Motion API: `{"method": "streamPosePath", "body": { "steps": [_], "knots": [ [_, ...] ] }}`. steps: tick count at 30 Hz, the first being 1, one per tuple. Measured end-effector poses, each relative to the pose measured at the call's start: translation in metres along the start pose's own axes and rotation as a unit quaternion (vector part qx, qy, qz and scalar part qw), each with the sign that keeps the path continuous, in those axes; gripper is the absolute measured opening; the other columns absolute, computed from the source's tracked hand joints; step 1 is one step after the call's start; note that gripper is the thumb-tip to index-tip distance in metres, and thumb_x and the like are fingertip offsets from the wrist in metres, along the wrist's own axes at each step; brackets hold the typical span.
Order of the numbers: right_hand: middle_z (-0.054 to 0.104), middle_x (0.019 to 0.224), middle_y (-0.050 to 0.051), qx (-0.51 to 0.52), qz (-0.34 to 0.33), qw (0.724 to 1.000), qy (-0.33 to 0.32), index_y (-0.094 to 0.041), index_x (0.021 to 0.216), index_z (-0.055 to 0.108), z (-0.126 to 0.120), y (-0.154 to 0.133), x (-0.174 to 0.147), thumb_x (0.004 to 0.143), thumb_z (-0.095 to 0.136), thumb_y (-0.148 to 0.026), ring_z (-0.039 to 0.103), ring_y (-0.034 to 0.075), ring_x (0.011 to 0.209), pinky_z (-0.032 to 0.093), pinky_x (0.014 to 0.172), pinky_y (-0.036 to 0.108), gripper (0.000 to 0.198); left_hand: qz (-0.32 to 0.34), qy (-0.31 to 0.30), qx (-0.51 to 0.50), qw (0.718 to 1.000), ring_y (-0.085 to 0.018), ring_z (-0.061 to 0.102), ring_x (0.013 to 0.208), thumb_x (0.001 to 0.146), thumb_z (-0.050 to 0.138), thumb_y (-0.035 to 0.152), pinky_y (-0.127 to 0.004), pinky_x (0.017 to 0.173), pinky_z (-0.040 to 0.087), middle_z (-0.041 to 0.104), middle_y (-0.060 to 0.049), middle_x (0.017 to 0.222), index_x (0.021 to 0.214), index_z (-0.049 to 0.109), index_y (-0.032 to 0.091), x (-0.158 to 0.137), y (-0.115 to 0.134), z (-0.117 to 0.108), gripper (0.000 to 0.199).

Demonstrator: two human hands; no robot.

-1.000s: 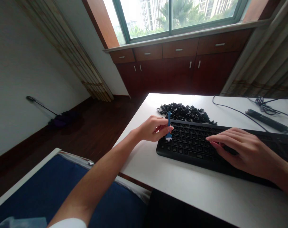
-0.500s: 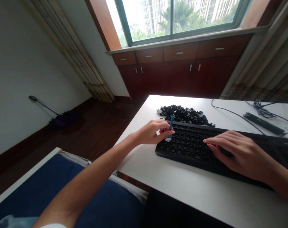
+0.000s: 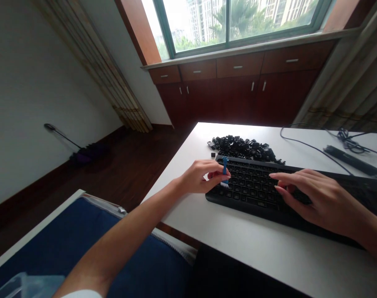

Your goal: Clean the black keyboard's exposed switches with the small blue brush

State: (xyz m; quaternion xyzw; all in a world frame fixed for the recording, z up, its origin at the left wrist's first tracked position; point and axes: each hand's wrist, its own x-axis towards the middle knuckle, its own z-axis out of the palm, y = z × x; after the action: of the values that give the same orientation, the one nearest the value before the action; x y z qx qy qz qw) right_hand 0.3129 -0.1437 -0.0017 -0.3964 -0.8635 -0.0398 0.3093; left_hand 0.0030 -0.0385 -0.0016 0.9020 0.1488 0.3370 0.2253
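Note:
A small blue brush (image 3: 225,164) with white bristles is pinched between the thumb and fingers of my left hand (image 3: 203,176). Its bristles point down onto the left end of a black keyboard (image 3: 253,205), whose keycaps are off there, so the bare key sockets show. My right hand (image 3: 312,196) hovers over or rests on the keyboard's middle, which I cannot tell apart; its thumb and forefinger are spread with nothing between them. Behind the keyboard lies a heap of loose black keycaps (image 3: 242,147), and one single keycap (image 3: 213,155) sits apart near its upper left corner.
On the white table (image 3: 238,238), a black cable (image 3: 312,145) and a flat black bar (image 3: 351,159) lie at the back right. A blue-covered surface with a pale frame (image 3: 120,248) stands left of the table. A dark umbrella-like object (image 3: 87,153) lies by the wall.
My left hand has moved the brush slightly toward me along the keyboard's left end, tilting it. The thumb and forefinger of my right hand have parted more. The view has shifted a little.

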Motion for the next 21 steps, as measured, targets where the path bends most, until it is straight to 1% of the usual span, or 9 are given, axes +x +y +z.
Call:
{"method": "streamPosePath", "body": {
  "steps": [4,6,8,12,14,17,19,21],
  "knots": [
    [0.069,0.087,0.003,0.0,-0.006,1.0,-0.002,-0.02,0.13,0.056,0.0,0.0,0.0,0.086,0.066,-0.016,0.061,0.015,0.074,0.049,0.077,0.034,0.046,0.025,0.044,0.033,0.998,-0.01,0.056,0.061,0.089,0.065,0.02,-0.023,0.058,0.049,0.072,-0.006,0.079,0.094,0.07,0.014,0.0,-0.003,-0.002,0.009],
    [0.069,0.087,0.003,0.0,-0.007,1.0,-0.003,-0.02,0.13,0.056,0.0,0.0,0.0,0.086,0.066,-0.015,0.061,0.015,0.074,0.049,0.077,0.034,0.046,0.02,0.062,0.038,0.997,-0.009,0.055,0.058,0.088,0.066,0.021,-0.022,0.057,0.049,0.071,-0.005,0.076,0.093,0.071,0.014,-0.001,-0.004,-0.005,0.01],
    [0.069,0.086,0.003,0.0,-0.007,1.0,-0.002,-0.019,0.13,0.056,-0.001,0.0,0.0,0.086,0.066,-0.015,0.061,0.015,0.073,0.049,0.077,0.034,0.045,0.004,0.062,0.032,0.998,-0.008,0.054,0.055,0.088,0.066,0.023,-0.021,0.054,0.048,0.07,-0.004,0.073,0.091,0.072,0.014,-0.001,-0.005,-0.008,0.011],
    [0.068,0.085,0.003,0.003,-0.005,1.0,0.001,-0.019,0.131,0.055,-0.001,-0.001,0.001,0.086,0.066,-0.016,0.061,0.015,0.073,0.049,0.076,0.034,0.047,-0.026,0.035,-0.005,0.999,-0.007,0.054,0.053,0.088,0.067,0.026,-0.02,0.052,0.047,0.07,-0.004,0.07,0.09,0.073,0.013,-0.002,-0.006,-0.013,0.014],
    [0.068,0.084,0.003,0.004,-0.003,1.0,-0.001,-0.019,0.132,0.055,-0.001,-0.001,0.001,0.085,0.066,-0.016,0.061,0.016,0.073,0.049,0.076,0.035,0.048,-0.043,-0.006,-0.043,0.998,-0.008,0.055,0.053,0.089,0.066,0.028,-0.021,0.052,0.047,0.071,-0.006,0.071,0.09,0.073,0.012,-0.002,-0.006,-0.014,0.017],
    [0.068,0.085,0.003,0.007,0.001,1.0,-0.005,-0.019,0.133,0.054,0.0,0.0,0.0,0.086,0.066,-0.017,0.061,0.016,0.074,0.05,0.076,0.035,0.049,-0.067,-0.068,-0.117,0.989,-0.009,0.058,0.053,0.091,0.064,0.029,-0.021,0.05,0.047,0.074,-0.009,0.076,0.093,0.072,0.011,-0.002,-0.007,-0.015,0.02],
    [0.069,0.086,0.003,0.008,0.006,1.0,-0.007,-0.02,0.133,0.054,0.0,0.001,-0.001,0.086,0.066,-0.018,0.061,0.016,0.073,0.05,0.076,0.036,0.049,-0.079,-0.075,-0.145,0.983,-0.01,0.061,0.055,0.091,0.064,0.028,-0.022,0.05,0.047,0.075,-0.01,0.078,0.094,0.072,0.01,-0.002,-0.008,-0.016,0.02],
    [0.069,0.087,0.003,0.007,0.009,1.0,-0.009,-0.02,0.133,0.054,0.001,0.001,-0.002,0.086,0.066,-0.018,0.061,0.016,0.073,0.05,0.076,0.036,0.049,-0.087,-0.061,-0.146,0.984,-0.011,0.065,0.059,0.091,0.064,0.029,-0.022,0.052,0.048,0.075,-0.011,0.079,0.094,0.072,0.01,-0.003,-0.01,-0.017,0.021]
  ]
}}
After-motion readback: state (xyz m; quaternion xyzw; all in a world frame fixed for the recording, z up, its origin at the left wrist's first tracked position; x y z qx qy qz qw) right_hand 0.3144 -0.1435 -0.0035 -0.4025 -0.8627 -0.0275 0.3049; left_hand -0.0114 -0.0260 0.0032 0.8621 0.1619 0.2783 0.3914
